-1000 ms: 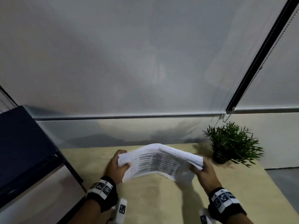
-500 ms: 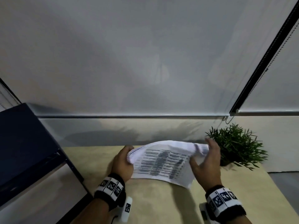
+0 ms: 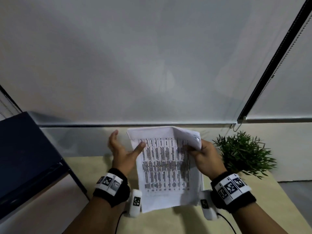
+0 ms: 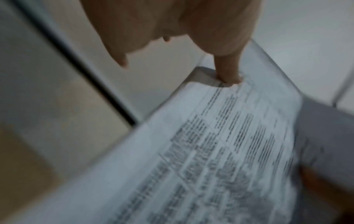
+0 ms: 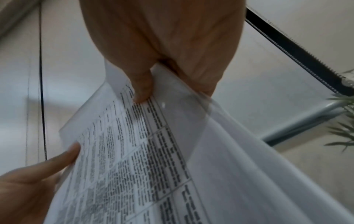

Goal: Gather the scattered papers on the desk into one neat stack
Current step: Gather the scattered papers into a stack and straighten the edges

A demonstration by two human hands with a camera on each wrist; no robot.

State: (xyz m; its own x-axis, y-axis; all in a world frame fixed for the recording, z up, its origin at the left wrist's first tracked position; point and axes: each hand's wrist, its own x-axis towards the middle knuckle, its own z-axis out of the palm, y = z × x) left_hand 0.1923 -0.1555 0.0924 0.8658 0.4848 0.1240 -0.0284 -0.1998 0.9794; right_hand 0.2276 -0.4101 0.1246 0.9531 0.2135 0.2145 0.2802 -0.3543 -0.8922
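Papers [image 3: 165, 168] are off the table [image 3: 101, 215], held upright above it between both hands, printed table facing the person. No loose sheets show on the visible part of the table; gathering looks done, squaring not yet.

Right hand [image 3: 205, 157]: grip pinching the upper right corner of the bundle, thumb on the printed face, fingers curled behind. Top right corner of the sheets folds over the knuckles.

Left hand [image 3: 120, 152]: grip spread, fingers straight and apart from the paper; only the thumb tip touches the left edge of the front sheet.

Risks, as judged from here:
- The whole bundle hangs from one corner pinch. Rear sheets could slip and fan out, since nothing clamps the left or lower edge.
- The bent corner may crease if the pinch tightens.
- Lower edges look uneven; if the bundle is set down without tapping it on the table, the stack stays ragged.
- Potted plant [image 3: 243, 154] stands just beside the right hand; a wide swing could brush it.

View differences:
- Right wrist view shows the thumb [image 5: 141, 89] pressed on the front page and several sheets splayed apart behind it; head view hides that layering.
- Left wrist view is blurred; shows one digit [image 4: 229, 72] on the paper's edge, the others clear of it.
- Only head view shows the table, the plant and the dark cabinet [image 3: 25, 157] at left.
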